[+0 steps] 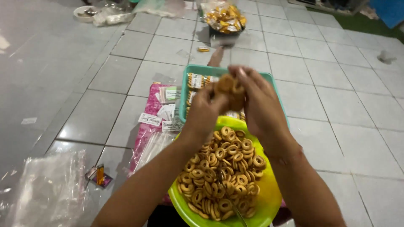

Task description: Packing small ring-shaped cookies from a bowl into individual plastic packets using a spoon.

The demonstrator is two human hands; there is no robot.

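A: Light's even and fairly bright, cool white, prob from overhead; the grey floor tiles (328, 101) carry a soft sheen, brighter glare patch at far left.

B: Shadows?

A: Weak ones. Soft shade under the forearms across the ring biscuits (223, 176), darker strip below the green plate (269, 197) at the bottom edge.

B: Sharpness?

A: Mid-frame OK, but left hand (206, 111) and right hand (259, 105) are motion-blurred, and the biscuits pinched between them smear into a tan blob. The clear plastic bag (46, 189) bottom left is hazy w/ washed-out highlights.

B: Edges?

A: Wide-angle: tile lines bow outward, top corners go dim & soft, colours there muddy
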